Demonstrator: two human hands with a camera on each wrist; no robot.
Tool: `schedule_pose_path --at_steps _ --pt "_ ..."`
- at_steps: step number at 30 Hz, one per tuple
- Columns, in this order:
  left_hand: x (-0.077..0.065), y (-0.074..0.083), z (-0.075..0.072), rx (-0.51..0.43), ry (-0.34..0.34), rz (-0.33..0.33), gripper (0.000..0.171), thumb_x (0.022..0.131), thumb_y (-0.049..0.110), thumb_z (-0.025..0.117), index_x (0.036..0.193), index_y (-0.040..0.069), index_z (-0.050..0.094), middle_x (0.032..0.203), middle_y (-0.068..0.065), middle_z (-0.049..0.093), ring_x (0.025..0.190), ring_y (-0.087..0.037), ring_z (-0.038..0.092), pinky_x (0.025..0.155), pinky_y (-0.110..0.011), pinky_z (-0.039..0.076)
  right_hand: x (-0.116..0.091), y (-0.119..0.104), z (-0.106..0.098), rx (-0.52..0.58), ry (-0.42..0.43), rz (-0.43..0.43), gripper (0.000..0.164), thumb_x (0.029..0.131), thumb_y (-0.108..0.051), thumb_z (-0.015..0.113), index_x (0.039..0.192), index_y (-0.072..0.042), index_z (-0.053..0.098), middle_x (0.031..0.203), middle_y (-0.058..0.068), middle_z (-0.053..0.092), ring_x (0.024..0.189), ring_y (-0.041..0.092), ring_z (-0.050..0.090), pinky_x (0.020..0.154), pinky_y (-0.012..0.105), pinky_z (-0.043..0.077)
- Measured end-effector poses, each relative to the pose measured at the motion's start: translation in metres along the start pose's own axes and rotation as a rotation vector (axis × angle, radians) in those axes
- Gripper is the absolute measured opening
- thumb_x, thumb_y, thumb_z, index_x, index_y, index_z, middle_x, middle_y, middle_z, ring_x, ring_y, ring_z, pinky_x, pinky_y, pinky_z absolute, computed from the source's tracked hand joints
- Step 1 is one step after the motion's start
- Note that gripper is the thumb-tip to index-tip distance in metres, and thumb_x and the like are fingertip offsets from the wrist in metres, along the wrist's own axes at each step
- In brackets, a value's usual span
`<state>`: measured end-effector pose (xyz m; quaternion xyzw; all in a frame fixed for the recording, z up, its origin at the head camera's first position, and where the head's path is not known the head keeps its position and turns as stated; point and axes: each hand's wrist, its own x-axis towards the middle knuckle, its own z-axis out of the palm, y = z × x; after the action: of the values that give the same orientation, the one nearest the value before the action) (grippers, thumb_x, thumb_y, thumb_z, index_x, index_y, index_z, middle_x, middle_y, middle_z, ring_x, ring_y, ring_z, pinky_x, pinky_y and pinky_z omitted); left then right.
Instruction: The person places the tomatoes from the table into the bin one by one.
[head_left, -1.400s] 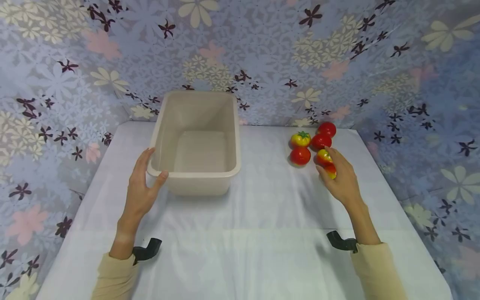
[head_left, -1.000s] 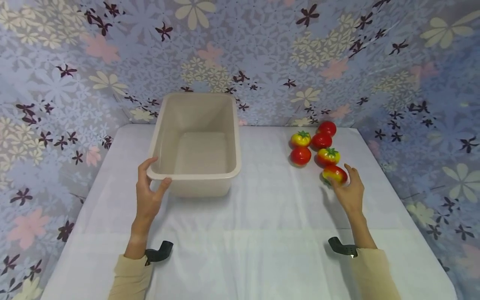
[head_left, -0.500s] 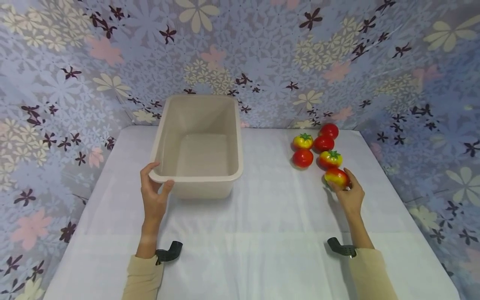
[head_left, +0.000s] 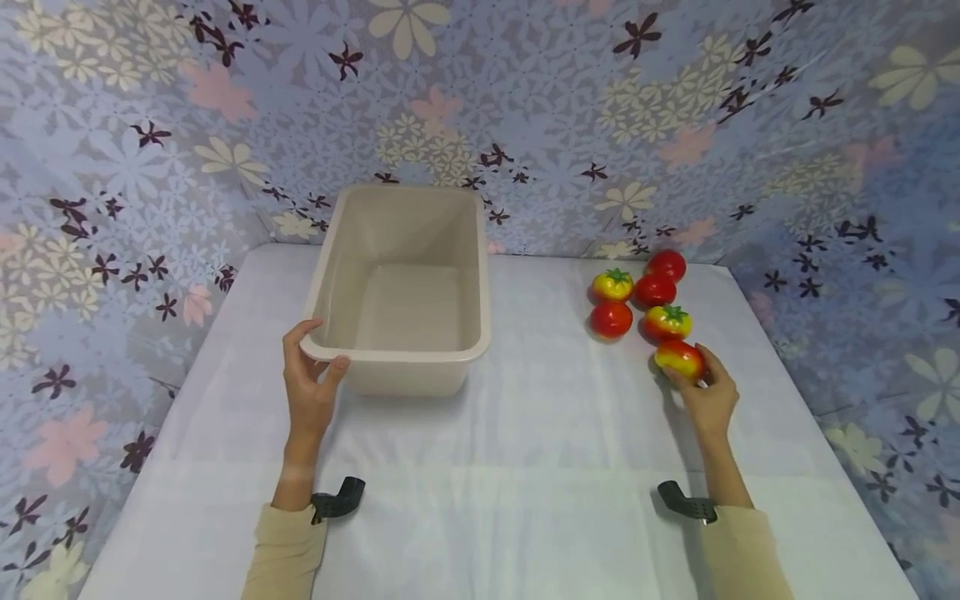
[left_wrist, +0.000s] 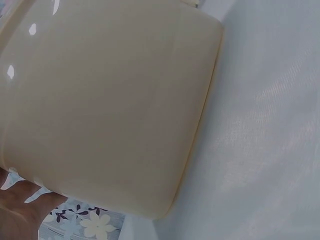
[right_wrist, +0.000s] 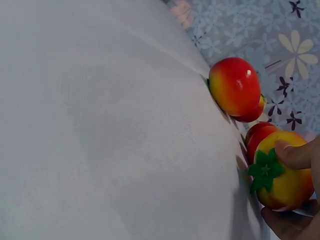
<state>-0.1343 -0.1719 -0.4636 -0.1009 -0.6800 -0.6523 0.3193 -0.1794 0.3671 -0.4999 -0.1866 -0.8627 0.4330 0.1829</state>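
Observation:
A beige plastic bin stands at the back left of the table. My left hand grips its near left corner, with fingertips over the rim and the thumb at the front edge. In the left wrist view the bin's wall fills much of the picture, and the fingers curl at its lower left. My right hand pinches a red and yellow tomato between thumb and fingers. Seen from the right wrist, the thumb presses the yellow side of this tomato, next to its green star-shaped calyx.
Just behind the held tomato sits another red-yellow tomato with a green top. Farther back are a yellow one and three red ones, including the front-left red tomato. White cloth covers the table; flowered fabric rises behind it.
My right hand has come from over the tomatoes toward the front right, drawing the nearest tomato slightly apart from the others. My left hand has shifted right and closed in on the bin's corner.

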Motion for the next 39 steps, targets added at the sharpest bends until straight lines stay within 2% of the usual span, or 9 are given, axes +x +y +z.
schedule_pose_path --at_steps 5,7,10,14,20,25,27,32,39 --pt "0.004 0.001 0.000 -0.004 -0.022 -0.006 0.058 0.090 0.009 0.067 0.137 -0.006 0.037 0.133 -0.028 0.045 0.111 -0.019 0.058 0.087 -0.017 0.050 -0.007 -0.004 -0.002 0.045 0.002 0.092 0.059 0.090 -0.018 0.070 0.145 -0.019 0.048 0.149 0.007 0.047 0.131 0.031 0.049 0.110 0.040 0.041" --pt "0.005 0.002 0.001 -0.008 -0.027 -0.004 0.058 0.090 0.009 0.067 0.137 -0.006 0.036 0.134 -0.026 0.045 0.111 -0.022 0.057 0.087 -0.018 0.050 -0.008 -0.006 -0.002 0.066 0.004 0.105 0.059 0.090 -0.018 0.070 0.145 -0.020 0.048 0.150 0.006 0.047 0.132 0.031 0.049 0.110 0.039 0.041" --pt "0.006 0.003 0.001 -0.017 -0.024 -0.003 0.059 0.091 0.013 0.068 0.137 -0.007 0.037 0.134 -0.023 0.045 0.110 -0.025 0.057 0.086 -0.018 0.050 -0.009 -0.013 0.001 0.098 0.001 0.087 0.059 0.089 -0.019 0.072 0.144 -0.022 0.050 0.148 0.005 0.049 0.130 0.030 0.051 0.109 0.037 0.042" --pt "0.004 0.002 0.000 -0.024 -0.007 -0.019 0.061 0.090 0.017 0.070 0.136 -0.006 0.038 0.133 -0.020 0.045 0.108 -0.023 0.057 0.084 -0.018 0.050 -0.006 -0.028 0.005 0.129 -0.017 0.049 0.059 0.088 -0.021 0.073 0.143 -0.023 0.051 0.146 0.006 0.051 0.128 0.029 0.053 0.107 0.033 0.045" --pt "0.005 0.000 0.001 -0.043 -0.017 -0.057 0.057 0.089 0.006 0.066 0.137 -0.004 0.038 0.136 -0.018 0.044 0.111 -0.030 0.054 0.085 -0.022 0.050 -0.002 -0.055 0.011 0.167 -0.024 -0.031 0.058 0.087 -0.020 0.075 0.141 -0.021 0.054 0.141 0.005 0.056 0.121 0.022 0.057 0.095 0.019 0.050" --pt "0.005 0.000 0.000 -0.036 -0.008 -0.043 0.060 0.089 0.014 0.069 0.137 -0.006 0.038 0.136 -0.015 0.045 0.110 -0.032 0.054 0.083 -0.020 0.050 -0.003 -0.075 0.020 0.219 -0.066 -0.071 0.056 0.086 -0.020 0.075 0.138 -0.026 0.056 0.139 0.004 0.056 0.119 0.020 0.056 0.097 0.020 0.049" --pt "0.005 0.000 -0.001 -0.037 0.001 -0.037 0.061 0.089 0.017 0.071 0.136 -0.004 0.039 0.135 -0.014 0.045 0.109 -0.030 0.055 0.082 -0.020 0.051 -0.003 -0.081 0.023 0.227 -0.091 -0.076 0.055 0.087 -0.021 0.075 0.138 -0.029 0.056 0.139 0.003 0.056 0.120 0.020 0.056 0.099 0.021 0.048" --pt "0.004 -0.003 0.000 -0.064 0.011 -0.047 0.059 0.089 0.016 0.072 0.137 0.000 0.041 0.134 -0.009 0.045 0.110 -0.029 0.054 0.082 -0.020 0.050 -0.005 -0.092 0.029 0.260 -0.146 -0.077 0.055 0.087 -0.021 0.074 0.138 -0.030 0.055 0.138 0.003 0.056 0.118 0.018 0.056 0.093 0.015 0.049" --pt "0.002 -0.005 -0.001 -0.054 0.029 -0.045 0.062 0.088 0.022 0.073 0.135 -0.003 0.041 0.131 -0.008 0.047 0.108 -0.034 0.053 0.081 -0.020 0.051 -0.004 -0.104 0.042 0.285 -0.218 -0.057 0.057 0.087 -0.022 0.074 0.140 -0.026 0.054 0.140 0.004 0.055 0.117 0.017 0.055 0.088 0.013 0.049"
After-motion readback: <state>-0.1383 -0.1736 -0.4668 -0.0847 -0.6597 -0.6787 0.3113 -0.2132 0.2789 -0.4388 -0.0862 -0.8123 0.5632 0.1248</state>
